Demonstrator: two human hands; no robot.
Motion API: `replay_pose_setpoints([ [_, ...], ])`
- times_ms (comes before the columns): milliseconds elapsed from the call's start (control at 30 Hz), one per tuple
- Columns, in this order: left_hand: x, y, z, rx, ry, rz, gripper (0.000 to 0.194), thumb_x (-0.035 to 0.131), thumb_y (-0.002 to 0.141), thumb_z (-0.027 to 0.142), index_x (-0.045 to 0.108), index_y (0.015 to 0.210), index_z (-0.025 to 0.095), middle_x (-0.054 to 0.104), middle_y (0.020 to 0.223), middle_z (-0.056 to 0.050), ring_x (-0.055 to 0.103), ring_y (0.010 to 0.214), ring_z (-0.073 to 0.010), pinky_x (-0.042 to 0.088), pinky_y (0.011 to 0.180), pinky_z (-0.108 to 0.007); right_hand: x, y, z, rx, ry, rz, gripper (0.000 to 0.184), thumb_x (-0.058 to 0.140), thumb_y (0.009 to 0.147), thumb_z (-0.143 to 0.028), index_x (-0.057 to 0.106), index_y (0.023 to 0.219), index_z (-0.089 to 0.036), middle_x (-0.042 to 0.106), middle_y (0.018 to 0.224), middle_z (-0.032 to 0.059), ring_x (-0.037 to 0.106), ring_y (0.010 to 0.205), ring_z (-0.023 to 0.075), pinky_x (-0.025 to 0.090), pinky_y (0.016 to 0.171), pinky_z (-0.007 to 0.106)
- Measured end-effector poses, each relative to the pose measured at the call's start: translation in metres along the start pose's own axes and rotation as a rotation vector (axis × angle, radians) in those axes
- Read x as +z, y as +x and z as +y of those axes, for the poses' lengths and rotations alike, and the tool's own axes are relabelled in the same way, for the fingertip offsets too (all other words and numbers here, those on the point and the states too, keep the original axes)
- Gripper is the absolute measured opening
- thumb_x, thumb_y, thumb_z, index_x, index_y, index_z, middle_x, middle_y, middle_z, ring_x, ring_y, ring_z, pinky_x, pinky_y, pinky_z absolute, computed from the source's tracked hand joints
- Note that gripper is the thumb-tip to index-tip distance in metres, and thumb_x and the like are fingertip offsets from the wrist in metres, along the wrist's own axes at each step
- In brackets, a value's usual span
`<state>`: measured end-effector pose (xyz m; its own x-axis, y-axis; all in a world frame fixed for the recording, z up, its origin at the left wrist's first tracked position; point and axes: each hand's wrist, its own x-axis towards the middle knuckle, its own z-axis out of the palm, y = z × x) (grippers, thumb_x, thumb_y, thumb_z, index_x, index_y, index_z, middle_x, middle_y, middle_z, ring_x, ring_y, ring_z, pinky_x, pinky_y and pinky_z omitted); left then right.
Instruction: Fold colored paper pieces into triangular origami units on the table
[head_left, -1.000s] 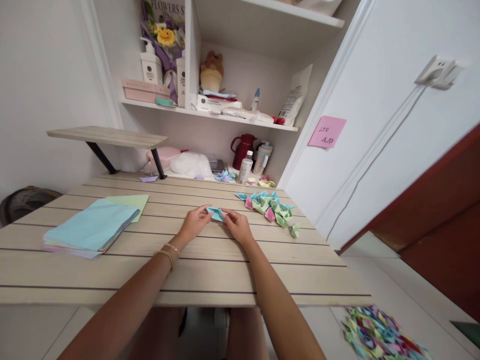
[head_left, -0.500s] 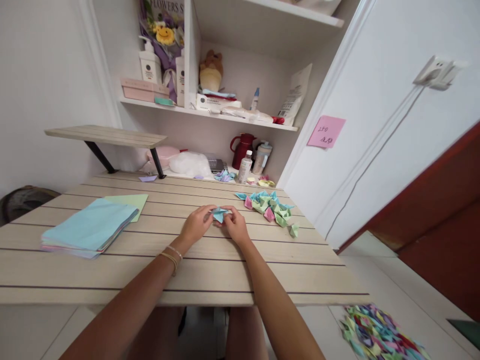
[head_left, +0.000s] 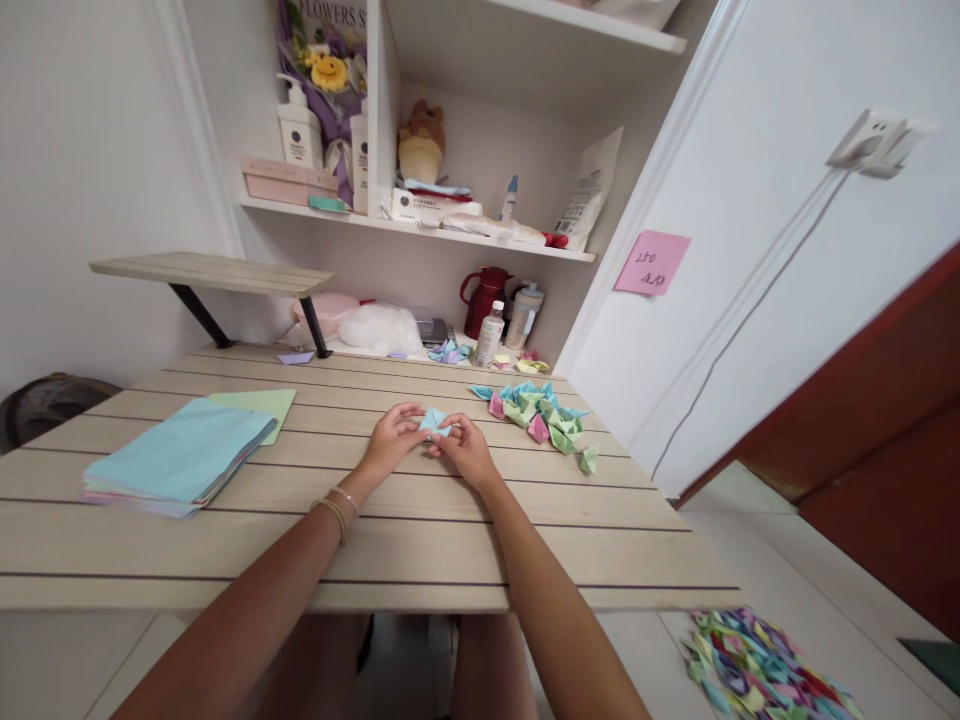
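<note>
We are pinching a small blue folded paper piece (head_left: 434, 422) between the fingertips of our left hand (head_left: 391, 443) and right hand (head_left: 466, 452), holding it just above the wooden table (head_left: 420, 540). A heap of folded pieces (head_left: 541, 412) is lying near our right hand, and a stack of paper sheets (head_left: 180, 456) is sitting well apart on the left.

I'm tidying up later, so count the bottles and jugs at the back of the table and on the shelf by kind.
White pump bottles on the shelf: 2
Small dropper bottle on the shelf: 1
Red jug: 1
Clear bottle with white cap: 1
Lidded tumbler: 1
Total: 6
</note>
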<state>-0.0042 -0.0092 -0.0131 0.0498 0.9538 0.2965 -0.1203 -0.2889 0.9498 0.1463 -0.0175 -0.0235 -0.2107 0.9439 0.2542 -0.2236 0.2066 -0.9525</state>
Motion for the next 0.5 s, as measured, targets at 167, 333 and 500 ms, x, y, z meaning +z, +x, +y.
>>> replay_pose_setpoints([
  [167, -0.0008, -0.0001, -0.0019, -0.09, 0.043, -0.094, 0.043, 0.076, 0.052, 0.024, 0.059, 0.09, 0.011, 0.065, 0.074, -0.006, 0.06, 0.066, -0.0144, 0.048, 0.064, -0.027, -0.0034, -0.0008, 0.0059, 0.048, -0.075, -0.075, 0.049, 0.069, 0.061, -0.029, 0.039, 0.099, -0.023, 0.062, 0.06, -0.0056, 0.062, 0.052, 0.0132, 0.05, 0.049, 0.023],
  [333, -0.0032, 0.0016, -0.0022, -0.105, 0.022, -0.049, 0.039, 0.074, 0.055, 0.03, 0.061, 0.087, 0.012, 0.065, 0.069, -0.004, 0.06, 0.062, -0.0145, 0.046, 0.059, -0.024, -0.0028, -0.0005, 0.0052, 0.094, -0.069, -0.003, 0.056, 0.071, 0.061, -0.03, 0.042, 0.107, -0.019, 0.061, 0.056, -0.0042, 0.064, 0.054, 0.0148, 0.053, 0.055, 0.026],
  [500, -0.0062, 0.0034, -0.0042, -0.175, -0.033, 0.001, 0.044, 0.071, 0.058, 0.037, 0.063, 0.092, 0.011, 0.068, 0.07, -0.007, 0.061, 0.06, -0.0161, 0.047, 0.058, -0.027, -0.0015, -0.001, 0.0038, 0.132, -0.082, -0.037, 0.045, 0.071, 0.061, -0.035, 0.05, 0.095, -0.015, 0.063, 0.06, -0.0002, 0.065, 0.058, 0.0167, 0.054, 0.058, 0.028],
])
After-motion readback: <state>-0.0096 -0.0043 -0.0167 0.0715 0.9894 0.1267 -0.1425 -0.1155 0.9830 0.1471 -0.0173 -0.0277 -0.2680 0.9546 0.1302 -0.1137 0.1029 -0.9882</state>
